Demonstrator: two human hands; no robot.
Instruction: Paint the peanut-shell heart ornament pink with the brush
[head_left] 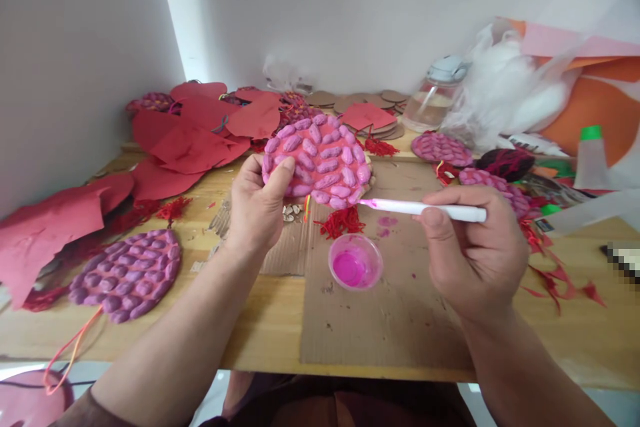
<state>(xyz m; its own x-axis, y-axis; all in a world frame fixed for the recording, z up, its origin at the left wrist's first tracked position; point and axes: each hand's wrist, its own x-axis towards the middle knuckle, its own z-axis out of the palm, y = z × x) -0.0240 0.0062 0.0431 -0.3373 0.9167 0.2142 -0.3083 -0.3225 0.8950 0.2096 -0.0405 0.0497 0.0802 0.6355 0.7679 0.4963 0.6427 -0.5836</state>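
Note:
Gripped at its left edge by my left hand (257, 203) is a rounded red disc (327, 157) covered with pink-purple painted peanut shells. My thumb presses on its front; the other fingers are hidden behind it. My right hand (473, 247) is closed around a white-handled paintbrush (430, 209), held level. Its pink tip meets or nearly meets the disc's lower right edge. Below the disc, a small clear cup (355, 263) of magenta paint stands on a cardboard sheet (390, 327). A red tassel (343, 221) lies just behind the cup.
Another peanut-shell disc (130, 273) lies at the left, near red paper cutouts (185, 140). At the back right stand a lidded jar (435, 93) and a bag of white stuffing (520, 87). A green-capped bottle (591, 157) and more shell discs (440, 147) sit at the right.

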